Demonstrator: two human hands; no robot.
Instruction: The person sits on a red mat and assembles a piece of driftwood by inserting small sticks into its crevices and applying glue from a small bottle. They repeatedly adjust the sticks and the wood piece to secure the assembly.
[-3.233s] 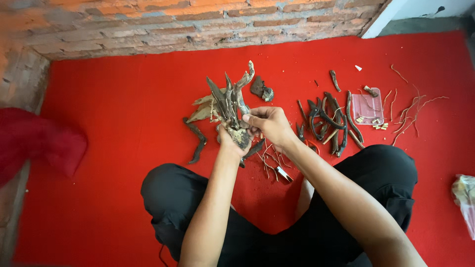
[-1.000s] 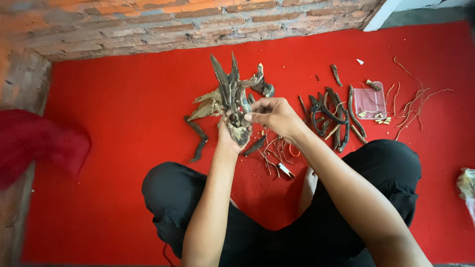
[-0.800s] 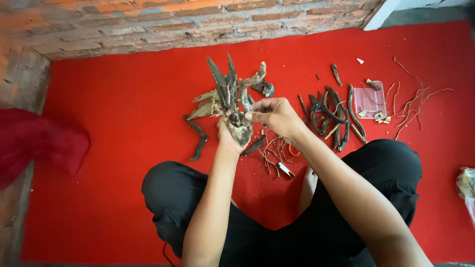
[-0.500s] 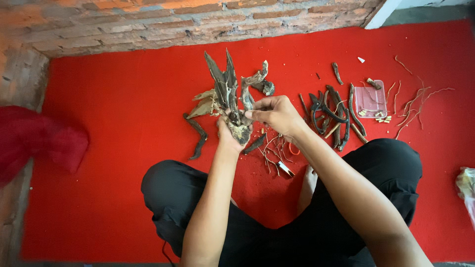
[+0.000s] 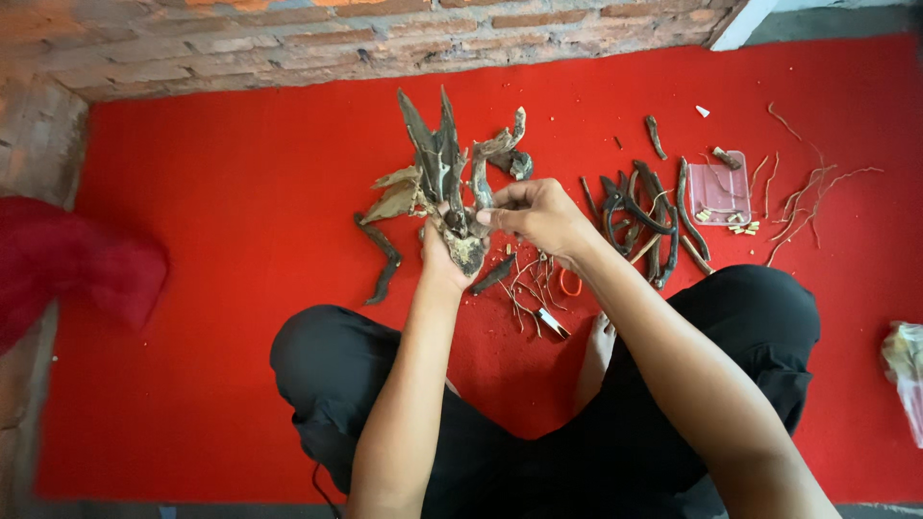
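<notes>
I sit cross-legged on a red carpet (image 5: 231, 221). My left hand (image 5: 440, 258) grips the base of a bundle of driftwood pieces (image 5: 440, 163) held upright, its pointed ends fanning up. My right hand (image 5: 538, 216) pinches a curved branch (image 5: 486, 159) against the bundle's right side. Under my hands lie thin twigs and orange-handled pliers (image 5: 553, 298).
A pile of dark curved wood pieces (image 5: 649, 216) lies to the right, beside a small clear plastic box (image 5: 719, 187) and thin roots (image 5: 808, 192). A brick wall (image 5: 288, 38) runs along the far edge. Red cloth (image 5: 67, 269) sits at left, a plastic bag (image 5: 904, 370) at right.
The bundle has been tilted more upright and lifted slightly. My right hand keeps pressing the curved branch against it.
</notes>
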